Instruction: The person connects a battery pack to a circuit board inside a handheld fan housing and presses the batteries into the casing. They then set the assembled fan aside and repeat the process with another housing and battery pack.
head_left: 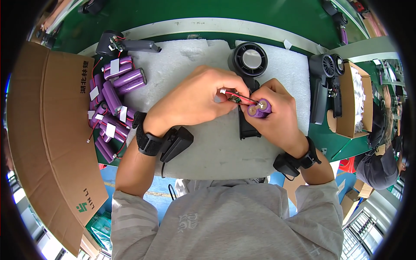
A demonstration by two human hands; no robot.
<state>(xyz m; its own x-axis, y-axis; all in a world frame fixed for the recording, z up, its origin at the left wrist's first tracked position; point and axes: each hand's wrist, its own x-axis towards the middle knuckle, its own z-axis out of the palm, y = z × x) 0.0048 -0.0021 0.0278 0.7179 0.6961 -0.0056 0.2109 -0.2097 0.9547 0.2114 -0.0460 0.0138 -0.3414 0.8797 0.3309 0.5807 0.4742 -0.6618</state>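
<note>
My right hand (271,115) grips a purple two-cell battery pack (259,108), its round ends facing me. My left hand (195,99) pinches a small circuit board (234,99) with red wires that run to the pack. Both hands hover over a white foam pad (216,143). Just beyond them lies a black handheld fan body (248,60) with its round head at the far end; its handle is partly hidden under my hands.
A heap of purple battery packs (113,104) with red wires lies at the pad's left edge. A grey fan handle (123,44) sits at the back left. Two dark fans (325,82) and an open cardboard box (353,104) stand right. A large cardboard flap (47,130) is on the left.
</note>
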